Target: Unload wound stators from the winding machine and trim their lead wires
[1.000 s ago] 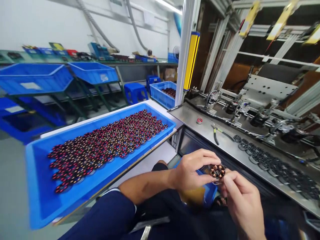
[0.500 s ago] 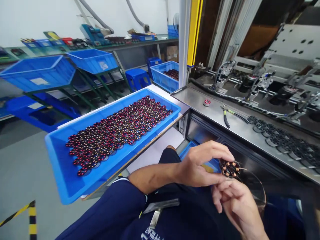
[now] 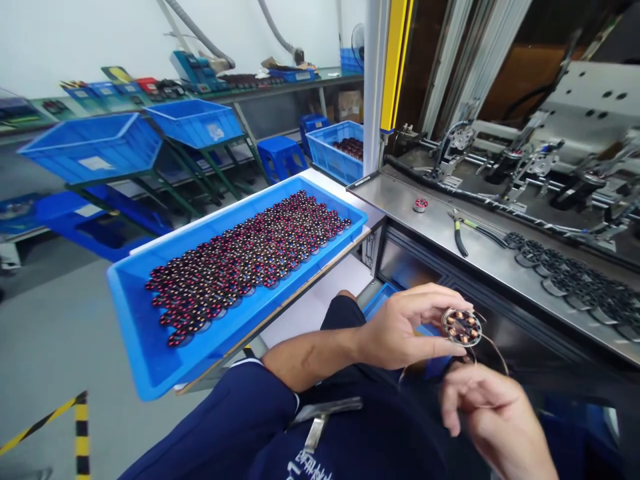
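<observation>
My left hand [image 3: 400, 327] grips a wound motor stator [image 3: 463, 327] at its rim, between thumb and fingers. The stator is a round ring with copper coils, its face turned up towards me. Loose copper wire [image 3: 497, 350] trails from it in a loop down to the right. My right hand [image 3: 493, 410] is just below, apart from the stator, with its fingers curled in around the wire; the exact pinch is partly hidden. On the metal ledge beyond lie a single red-and-silver stator [image 3: 420, 205] and green-handled cutting pliers [image 3: 475, 231].
To the left, a big blue tray [image 3: 125, 333] holds many wound stators in rows. Black stator cores [image 3: 565, 273] line the metal ledge [image 3: 390, 193] at right, before a winding machine [image 3: 515, 153]. A yellow-edged post [image 3: 395, 67] rises at the ledge's corner. Blue bins [image 3: 95, 147] stand behind.
The stator has turned so its coil face shows more fully. My right hand has moved down and right, away from it. The whole view has shifted slightly.
</observation>
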A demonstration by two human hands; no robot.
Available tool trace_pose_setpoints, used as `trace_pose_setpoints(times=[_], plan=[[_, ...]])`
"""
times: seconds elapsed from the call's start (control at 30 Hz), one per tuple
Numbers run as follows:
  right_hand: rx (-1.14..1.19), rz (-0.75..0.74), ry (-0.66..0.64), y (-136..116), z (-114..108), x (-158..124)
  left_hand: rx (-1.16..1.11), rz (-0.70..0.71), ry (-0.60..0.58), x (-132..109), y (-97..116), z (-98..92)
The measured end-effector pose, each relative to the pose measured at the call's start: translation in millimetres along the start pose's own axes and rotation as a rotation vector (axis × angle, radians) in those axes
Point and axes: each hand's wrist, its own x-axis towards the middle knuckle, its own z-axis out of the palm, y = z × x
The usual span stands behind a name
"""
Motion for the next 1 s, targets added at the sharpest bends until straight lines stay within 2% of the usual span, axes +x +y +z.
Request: trace_pose_setpoints(times=[0.07,0.13,0.23,0.33,0.47,0.6,0.73,0.8,0.93,1.0], plan=[[-0.072,-0.074,0.055,-17,-6,3,-0.114,-0.096,-0.045,-5,-1,2.3],[-0.154,-0.126,0.037,-32,-7,6,-0.142,-0.141,-0.092,-10,0,3.9],[-0.256,-0.059,0.063,-41,-5,7,-0.101,-0.181,-0.144,-13,2,4.9],[-0.262,-0.021,0.071,-37,-4,6,-0.156,-0.235,-0.127,-15,2,6.1],[-0.308,-0.038,0.003,-26,-9,1,-0.421,-0.364,-0.043,-15,3,9.7],[-0.491,-0.068,0.145,-17,-7,-2,-0.523,-0.492,-0.03,-12,11,11.8],[-0.659,-0.17,0.237,-8,-1,0,-0.49,-0.612,-0.044,-13,12,12.7],[-0.696,-0.234,0.242,-4,-1,2,-0.381,-0.536,-0.024,-15,8,13.0],[-0.761,-0.385,0.23,0,-6,6,0.144,-0.085,0.003,-18,1,10.7],[-0.723,-0.477,0.247,0,-7,7,0.377,0.078,-0.027,-18,0,9.0]])
